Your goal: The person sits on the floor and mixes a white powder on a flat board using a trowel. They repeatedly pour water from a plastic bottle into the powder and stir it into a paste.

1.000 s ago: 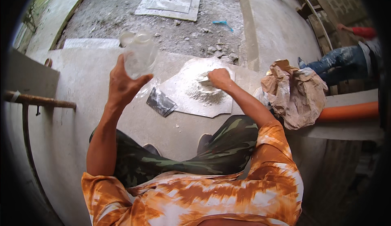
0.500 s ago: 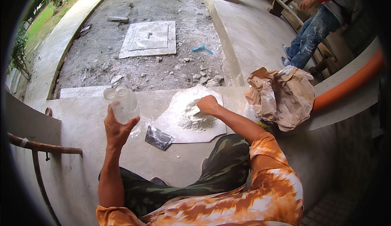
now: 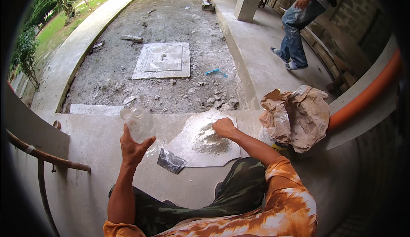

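My left hand (image 3: 133, 147) is closed around a clear plastic bottle (image 3: 144, 128), thumb on its near right side. Two round rims show at its top; whether one is a loose cap I cannot tell. My right hand (image 3: 224, 128) is closed at the top of a mound of white powder (image 3: 207, 145). What its fingers hold, if anything, is hidden. The powder lies heaped on a pale, irregular sheet (image 3: 188, 136) on the concrete. Next to the sheet's near left corner lies a dark flat piece (image 3: 171, 160) smeared with white.
A crumpled brown paper bag (image 3: 294, 117) stands right of the sheet, by an orange pipe (image 3: 367, 96). A wooden rail (image 3: 55, 160) is at left. Beyond are stones (image 3: 220, 102) and a concrete hatch cover (image 3: 161, 61). Another person (image 3: 299, 32) is on the walkway.
My view has tilted up, so the scene sits lower. The other person has stepped along the walkway. Both my hands keep their places, at the bottle and at the powder.
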Available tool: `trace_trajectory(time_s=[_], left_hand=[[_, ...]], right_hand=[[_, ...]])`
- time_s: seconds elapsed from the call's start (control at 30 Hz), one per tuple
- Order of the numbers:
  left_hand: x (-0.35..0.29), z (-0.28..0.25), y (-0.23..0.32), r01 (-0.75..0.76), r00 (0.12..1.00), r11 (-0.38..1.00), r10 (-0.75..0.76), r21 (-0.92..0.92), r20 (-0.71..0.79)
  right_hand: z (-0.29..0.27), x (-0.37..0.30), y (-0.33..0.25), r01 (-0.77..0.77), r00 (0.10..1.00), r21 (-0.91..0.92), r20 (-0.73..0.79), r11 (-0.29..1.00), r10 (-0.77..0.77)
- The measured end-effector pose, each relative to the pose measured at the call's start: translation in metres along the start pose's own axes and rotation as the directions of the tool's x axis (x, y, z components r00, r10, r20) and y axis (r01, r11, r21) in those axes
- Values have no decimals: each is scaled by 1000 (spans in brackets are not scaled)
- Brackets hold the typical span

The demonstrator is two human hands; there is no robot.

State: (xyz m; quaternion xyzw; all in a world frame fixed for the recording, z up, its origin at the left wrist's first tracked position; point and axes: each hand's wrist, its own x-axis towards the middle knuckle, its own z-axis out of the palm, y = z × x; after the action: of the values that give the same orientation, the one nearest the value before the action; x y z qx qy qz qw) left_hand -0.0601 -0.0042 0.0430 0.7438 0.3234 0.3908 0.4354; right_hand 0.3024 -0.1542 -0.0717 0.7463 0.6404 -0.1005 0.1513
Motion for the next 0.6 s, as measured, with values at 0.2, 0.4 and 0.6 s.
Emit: trace_trajectory(time_s=[0.2,0.4,0.6], left_hand=[[2,2,-1,-17,999,1000,16,-14,-28],[4,8,0,18,999,998,-20,-56,-35],[3,1,-7,-30,1000,1000,30,6,5]], right_hand=[[8,12,1,26,999,-54,39,998,-23],[22,7,22,-53,996,84,70,995,47],[4,18,22,-187,974,102,151,977,171]])
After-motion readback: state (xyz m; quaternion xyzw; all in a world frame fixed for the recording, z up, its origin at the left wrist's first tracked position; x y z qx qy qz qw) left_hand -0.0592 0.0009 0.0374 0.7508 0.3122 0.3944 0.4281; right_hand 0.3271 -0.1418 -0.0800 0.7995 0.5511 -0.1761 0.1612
